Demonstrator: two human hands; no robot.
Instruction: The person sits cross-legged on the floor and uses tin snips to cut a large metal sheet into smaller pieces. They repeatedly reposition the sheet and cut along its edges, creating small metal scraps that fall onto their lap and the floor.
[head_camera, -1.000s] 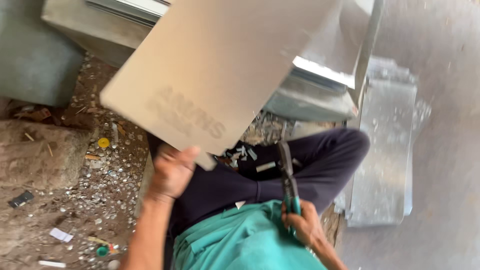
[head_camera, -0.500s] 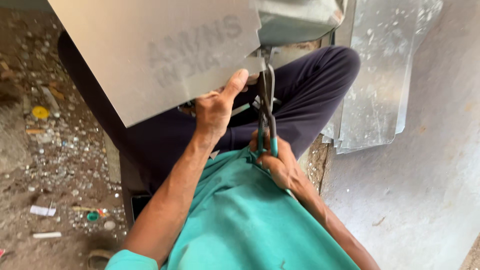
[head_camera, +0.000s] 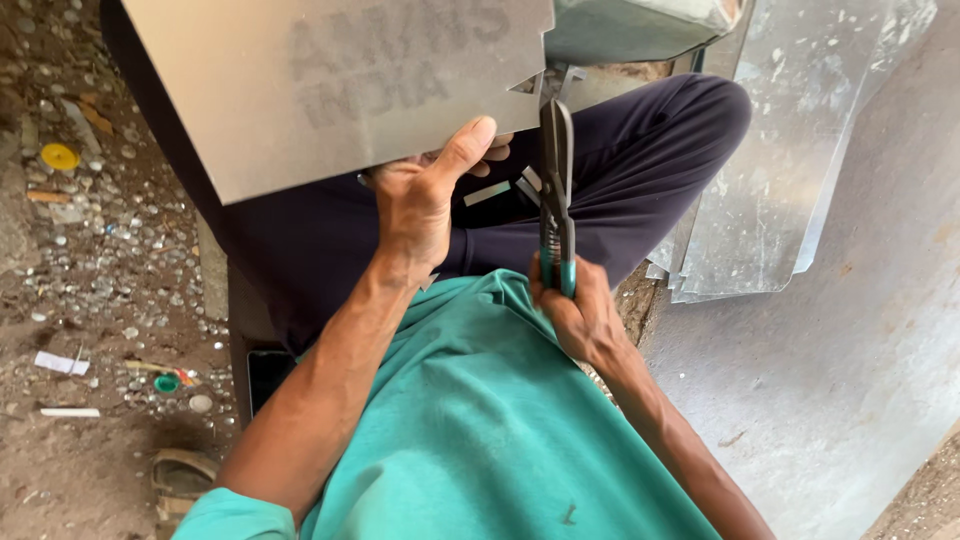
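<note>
A grey metal sheet (head_camera: 300, 90) with faint stencilled lettering fills the top of the head view. My left hand (head_camera: 425, 200) grips its lower edge, thumb pressed up against the face. My right hand (head_camera: 575, 310) holds a pair of tin snips (head_camera: 556, 190) by their green handles. The blades point up at the sheet's lower right corner, where a small notch shows. Both hands are over my lap, above dark trousers and a green shirt.
Shiny cut metal sheets (head_camera: 790, 150) lean at the right on a grey concrete floor (head_camera: 850, 380). A folded metal piece (head_camera: 640, 25) sits at the top. Dirt ground at the left is strewn with small metal offcuts (head_camera: 120, 250), a yellow cap (head_camera: 58, 156) and a sandal (head_camera: 180, 475).
The sheet has turned and dropped closer to my lap. My left hand shifted its grip to the lower edge. The snips rose from beside my leg up to the sheet's corner.
</note>
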